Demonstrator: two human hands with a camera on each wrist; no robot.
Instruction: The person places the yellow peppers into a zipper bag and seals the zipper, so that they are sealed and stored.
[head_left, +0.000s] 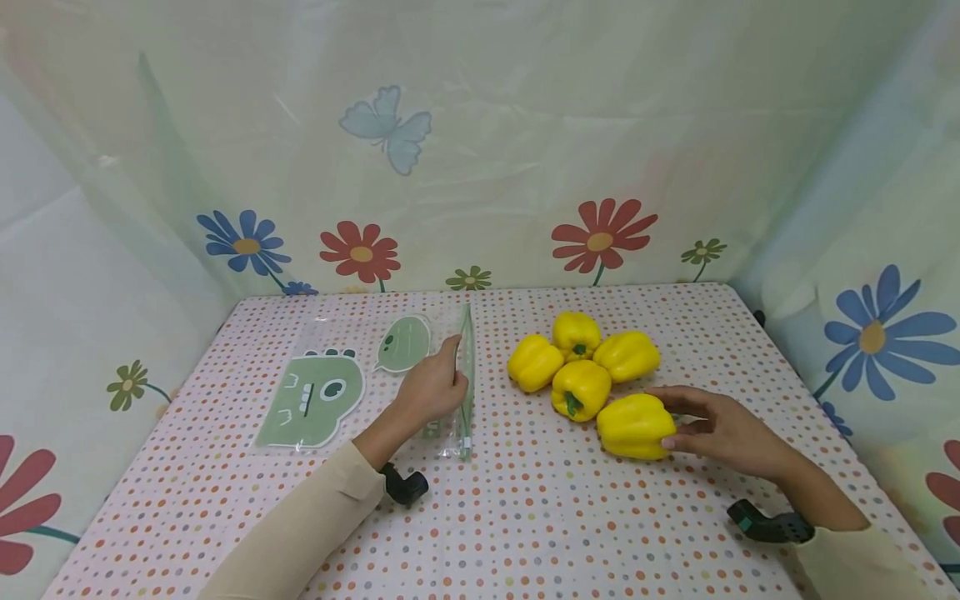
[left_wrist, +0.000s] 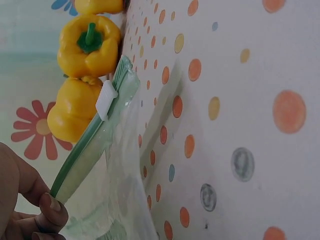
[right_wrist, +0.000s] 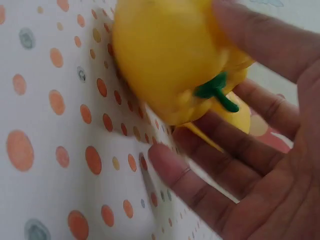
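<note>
A clear zip bag [head_left: 307, 408] with green cartoon dinosaur prints lies on the left half of the table. My left hand [head_left: 431, 387] pinches its green zip edge between thumb and fingers. In the left wrist view that edge stands raised from the cloth, and a white slider [left_wrist: 105, 100] sits near its far end. My right hand [head_left: 723, 433] holds the nearest yellow bell pepper [head_left: 635, 427] at its stem end, thumb on one side and fingers on the other. The right wrist view shows its green stem [right_wrist: 220, 92] facing the palm, with the lower fingers spread beside it.
Several more yellow bell peppers [head_left: 581, 390] sit clustered just behind the held one, between the two hands. A dotted cloth [head_left: 525, 525] covers the table. Flower-printed curtain [head_left: 480, 183] encloses the back and both sides.
</note>
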